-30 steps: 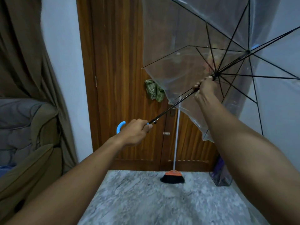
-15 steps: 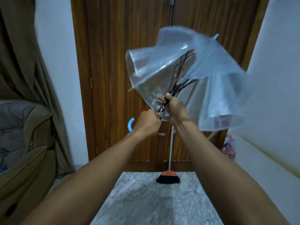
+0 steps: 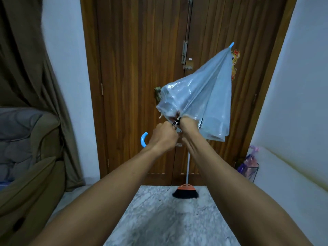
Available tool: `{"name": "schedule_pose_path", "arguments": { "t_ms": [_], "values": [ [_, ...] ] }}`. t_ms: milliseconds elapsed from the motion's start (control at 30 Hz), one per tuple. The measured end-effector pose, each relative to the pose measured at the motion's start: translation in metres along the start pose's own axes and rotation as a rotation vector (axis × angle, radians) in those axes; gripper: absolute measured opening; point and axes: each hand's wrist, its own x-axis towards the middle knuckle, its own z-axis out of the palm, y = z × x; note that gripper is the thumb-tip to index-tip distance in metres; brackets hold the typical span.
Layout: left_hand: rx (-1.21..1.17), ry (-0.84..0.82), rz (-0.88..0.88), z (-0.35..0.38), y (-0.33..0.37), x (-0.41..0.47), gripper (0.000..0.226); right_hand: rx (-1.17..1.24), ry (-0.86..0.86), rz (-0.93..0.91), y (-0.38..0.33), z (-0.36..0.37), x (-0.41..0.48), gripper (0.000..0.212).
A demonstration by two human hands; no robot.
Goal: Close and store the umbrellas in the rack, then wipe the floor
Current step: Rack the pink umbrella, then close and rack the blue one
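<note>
I hold a clear plastic umbrella (image 3: pixel 200 100) in front of the wooden door, its canopy folded down and its blue tip pointing up to the right. My left hand (image 3: pixel 162 137) grips the blue curved handle (image 3: pixel 144 139), whose hook sticks out to the left. My right hand (image 3: pixel 189 126) is closed on the black shaft at the runner, right under the canopy's loose edge. The two fists nearly touch. A wire rack (image 3: pixel 251 168) holding a pink and purple item stands on the floor at the right wall.
A broom (image 3: pixel 186 189) with an orange head and black bristles leans against the brown double door (image 3: pixel 138 68). A green cloth (image 3: pixel 158 94) hangs on the door behind the canopy. A brown armchair (image 3: pixel 30 166) and a curtain fill the left. Grey marble floor (image 3: pixel 166 219) lies below.
The umbrella went from fully spread to folded. My right hand slid down the shaft to meet my left hand, and the canopy collapsed around the ribs.
</note>
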Motion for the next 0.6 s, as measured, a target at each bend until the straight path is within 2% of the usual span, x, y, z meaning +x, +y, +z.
{"name": "schedule_pose_path", "arguments": {
  "t_ms": [100,167,267,333,367,400,500,567,600],
  "values": [
    [-0.098,-0.032,-0.040,0.002,-0.005,0.009,0.042,-0.067,-0.021,0.003,-0.007,-0.002,-0.010,0.024],
    [-0.280,-0.099,-0.072,0.005,-0.010,0.016,0.044,-0.138,-0.064,0.014,-0.011,-0.004,-0.013,0.019],
    [-0.628,-0.223,-0.178,-0.001,-0.011,0.020,0.026,-0.178,-0.097,0.006,-0.018,-0.006,-0.012,0.031],
    [-0.670,-0.231,-0.239,-0.016,-0.012,0.023,0.017,-0.204,-0.100,-0.089,-0.019,-0.012,-0.013,0.021],
    [-0.650,-0.145,-0.249,-0.025,-0.014,0.026,0.021,-0.216,-0.093,-0.129,-0.019,-0.016,-0.014,0.013],
    [-0.611,0.019,-0.239,-0.034,-0.016,0.028,0.030,-0.225,-0.078,-0.153,-0.018,-0.022,-0.012,0.007],
    [-0.380,0.600,-0.205,-0.054,-0.014,0.028,0.049,-0.271,-0.084,-0.164,-0.010,-0.031,-0.013,0.007],
    [-0.286,0.763,-0.225,-0.054,-0.004,0.034,0.047,-0.370,-0.127,-0.187,-0.005,-0.030,-0.016,0.012],
    [-0.253,0.760,-0.212,-0.053,0.002,0.040,0.045,-0.404,-0.159,-0.199,-0.002,-0.028,-0.018,0.014]
  ]
}}
